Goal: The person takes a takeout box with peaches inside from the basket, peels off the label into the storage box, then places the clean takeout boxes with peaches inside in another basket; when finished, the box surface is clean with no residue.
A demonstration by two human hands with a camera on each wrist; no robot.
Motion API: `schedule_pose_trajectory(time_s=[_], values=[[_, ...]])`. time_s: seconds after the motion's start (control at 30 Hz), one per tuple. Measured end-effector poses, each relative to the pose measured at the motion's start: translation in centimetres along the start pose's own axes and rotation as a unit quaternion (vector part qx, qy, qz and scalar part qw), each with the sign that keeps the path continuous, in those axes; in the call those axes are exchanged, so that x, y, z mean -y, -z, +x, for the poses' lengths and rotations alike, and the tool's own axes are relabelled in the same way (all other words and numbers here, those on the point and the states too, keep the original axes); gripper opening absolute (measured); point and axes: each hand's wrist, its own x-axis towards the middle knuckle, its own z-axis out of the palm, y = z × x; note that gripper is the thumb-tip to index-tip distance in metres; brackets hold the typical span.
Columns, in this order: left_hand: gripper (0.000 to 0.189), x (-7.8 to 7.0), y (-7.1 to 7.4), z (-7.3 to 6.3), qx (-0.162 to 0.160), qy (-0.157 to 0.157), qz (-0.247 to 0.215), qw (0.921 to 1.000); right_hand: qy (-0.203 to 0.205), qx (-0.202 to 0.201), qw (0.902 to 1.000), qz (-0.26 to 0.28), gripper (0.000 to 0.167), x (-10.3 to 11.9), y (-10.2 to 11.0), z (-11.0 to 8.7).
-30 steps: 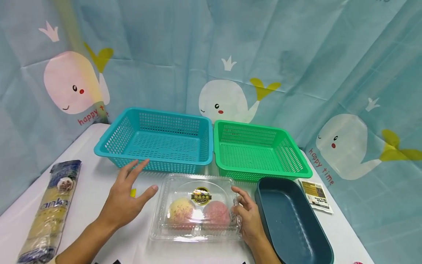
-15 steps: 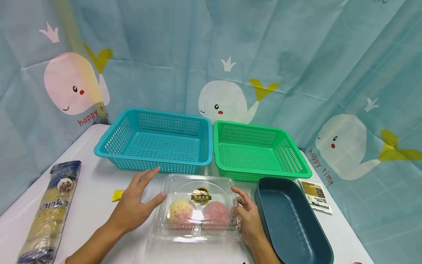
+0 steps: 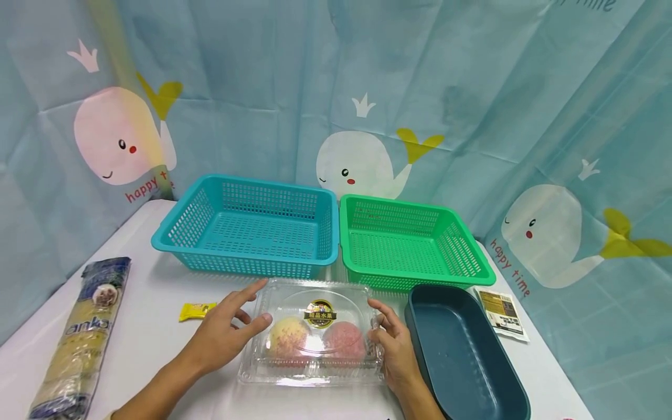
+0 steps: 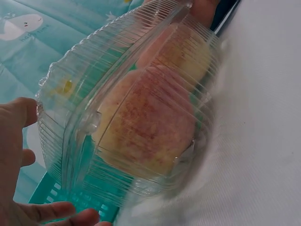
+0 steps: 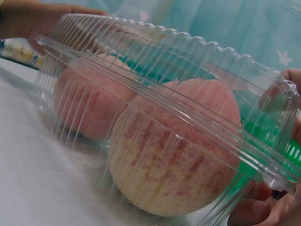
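Shifted rightward since the earlier frame: left hand point(image 3: 223, 335), now at the left end of the clear lidded box point(image 3: 315, 335), with more of the yellow packet point(image 3: 196, 311) exposed beside the knuckles. Unchanged in place: right hand point(image 3: 400, 350) and box. Left hand with thumb and fingers spread, one fingertip at the lid's edge in the left wrist view. Right hand curled at the box's right end, gripping it between thumb and fingers. Box flat on the white worktop point(image 3: 149, 326), between both hands, lid down; on top, dark-and-gold label point(image 3: 320, 314). Inside, side by side: yellowish fruit point(image 3: 289, 335) flecked with pink at left, pink fruit point(image 3: 345, 340) at right, both peach-like. Right of the right hand: deep dark-blue tray point(image 3: 464, 350), with brown-and-white sachet point(image 3: 501, 315) just beside its far end. Behind the box: blue basket point(image 3: 257, 230) at left, green basket point(image 3: 396, 254) at right, close together. Far left, well apart from the left hand: long bag point(image 3: 84, 338) lettered "anka". Background: pale-blue curtain point(image 3: 252, 76) printed with whales
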Motion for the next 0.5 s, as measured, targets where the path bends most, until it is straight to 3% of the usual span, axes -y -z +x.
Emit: schedule_pose_trajectory(time_s=[0.1,0.2,0.27,0.37,0.5], values=[[0.064,0.0,0.1,0.2,0.019,0.015,-0.024,0.9994,0.003,-0.003,1.0000,-0.002,0.061,0.0,0.0,0.0],[0.065,0.0,0.2,0.3,0.050,0.037,-0.077,0.9951,0.007,-0.002,1.0000,-0.002,0.061,-0.1,0.0,0.0],[0.066,0.1,0.4,0.5,0.073,0.056,-0.130,0.9873,0.008,-0.002,1.0000,0.001,0.061,-0.1,0.0,0.0],[0.068,0.1,0.6,0.8,0.106,0.086,-0.206,0.9690,0.008,-0.001,1.0000,0.004,0.061,-0.1,0.0,0.0],[0.072,-0.1,0.7,1.2,0.127,0.110,-0.251,0.9532,0.010,-0.006,0.9999,-0.008,0.060,0.0,0.0,-0.1]])
